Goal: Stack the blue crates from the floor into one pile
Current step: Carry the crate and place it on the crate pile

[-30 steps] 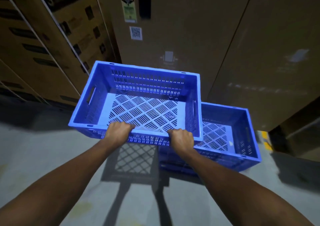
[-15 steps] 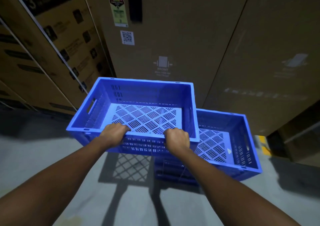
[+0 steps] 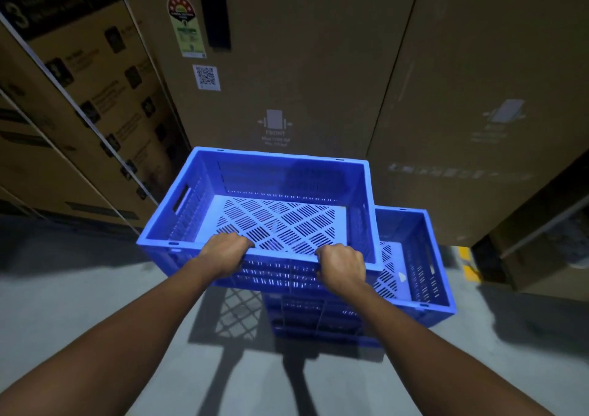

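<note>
Now our left hand [image 3: 228,251] curls over the near rim of the blue slotted plastic crate [image 3: 280,218], held off the grey concrete floor [image 3: 95,288]; our right hand [image 3: 341,267] grips the same rim. Just right and lower sits the blue plastic crate pile [image 3: 414,266]. We judge placing is underway: next, shift right, square the corners, lower.

Single head-worn wide-angle view, looking forward and steeply down along both forearms. Held blue crate [image 3: 274,221] close, mid-frame; cardboard cartons [image 3: 306,81] near behind; grey floor [image 3: 79,304] below.
</note>
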### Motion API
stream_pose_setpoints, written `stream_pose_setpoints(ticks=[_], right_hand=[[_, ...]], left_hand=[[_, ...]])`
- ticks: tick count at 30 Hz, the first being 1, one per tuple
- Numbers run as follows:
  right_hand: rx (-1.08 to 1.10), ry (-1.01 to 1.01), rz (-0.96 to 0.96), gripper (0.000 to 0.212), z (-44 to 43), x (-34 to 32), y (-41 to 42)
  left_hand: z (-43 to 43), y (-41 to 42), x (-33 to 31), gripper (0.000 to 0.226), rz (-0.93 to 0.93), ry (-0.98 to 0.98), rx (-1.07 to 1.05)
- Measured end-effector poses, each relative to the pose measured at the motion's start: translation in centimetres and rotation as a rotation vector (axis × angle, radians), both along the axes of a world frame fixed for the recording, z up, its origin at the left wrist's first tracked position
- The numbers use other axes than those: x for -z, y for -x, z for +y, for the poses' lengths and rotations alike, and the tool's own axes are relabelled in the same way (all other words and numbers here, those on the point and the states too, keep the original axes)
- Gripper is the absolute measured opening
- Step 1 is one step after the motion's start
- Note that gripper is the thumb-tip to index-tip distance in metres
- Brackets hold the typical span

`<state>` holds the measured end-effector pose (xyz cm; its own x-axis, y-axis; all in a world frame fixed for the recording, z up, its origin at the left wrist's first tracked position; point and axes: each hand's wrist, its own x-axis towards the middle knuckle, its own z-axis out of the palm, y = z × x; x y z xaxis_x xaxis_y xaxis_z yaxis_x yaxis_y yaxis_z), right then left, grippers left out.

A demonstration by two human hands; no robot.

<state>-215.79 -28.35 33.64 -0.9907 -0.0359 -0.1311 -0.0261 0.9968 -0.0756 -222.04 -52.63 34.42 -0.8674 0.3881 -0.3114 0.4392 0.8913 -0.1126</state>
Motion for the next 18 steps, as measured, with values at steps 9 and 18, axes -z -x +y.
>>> stream_pose_setpoints(ticks=[9,18], right_hand=[[0.076,-0.012,0.010,0.021,8.5,1.5,-1.0],[0.141,-0.062,-0.020,0.035,16.6,1.2,-2.9]], left_hand=[[8.3,-0.7,0.4,0.032,-0.006,-0.049,0.054],[16.6,-2.0,1.3,0.043,-0.001,-0.057,0.097]])
